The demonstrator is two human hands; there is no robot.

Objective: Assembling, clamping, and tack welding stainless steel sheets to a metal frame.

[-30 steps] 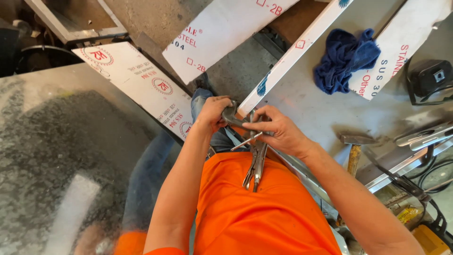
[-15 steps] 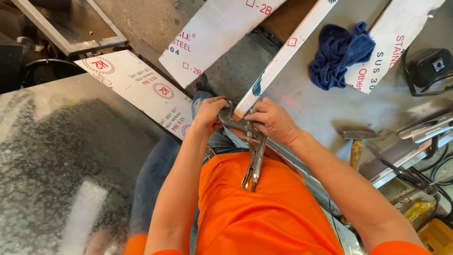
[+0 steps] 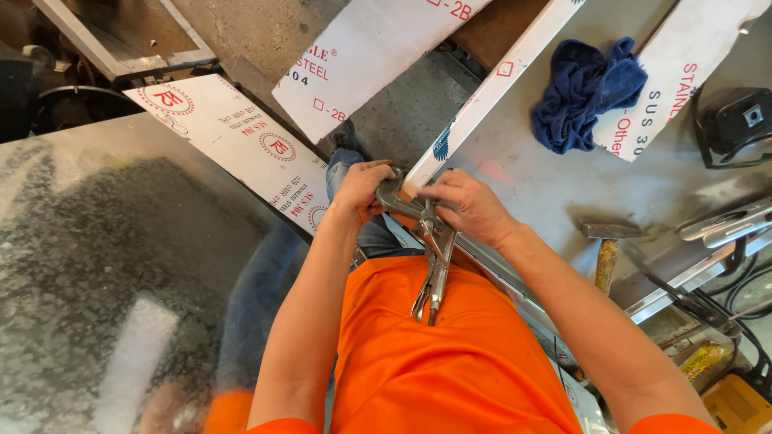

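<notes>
**Two hands, one pair of locking pliers, one strip end**

One desk [image 3: 547, 185], grey metal, scuffed, taking up the right half of the view. One large dull metal sheet [image 3: 96, 265] at lower left, speckled with glare. Three white film-covered steel pieces with red print: one panel [image 3: 241, 149] at left, one panel [image 3: 362, 56] at top centre, one piece [image 3: 683, 80] at upper right. One long white strip [image 3: 498, 88] running from the top edge down to the hands, its lower end between them. One open metal frame [image 3: 121, 36] at top left.

One blue rag [image 3: 583, 96], crumpled, on the desk between strip and upper-right piece. One black box-like device [image 3: 740, 120] at the right edge. One hammer [image 3: 607, 241] with a wooden handle, lying on the desk just right of the right forearm. One yellow object [image 3: 736, 402] at bottom right, kind not clear.

One pair of locking pliers [image 3: 430, 257], nose at the strip's end, handles hanging down over the orange shirt; whether clamped on the strip, not clear.

Left hand [image 3: 358, 189]: fingers curled around the pliers' head, touching the metal. Right hand [image 3: 470, 205]: fingers closed over the strip's end and the upper part of the pliers, just beside the left.
</notes>
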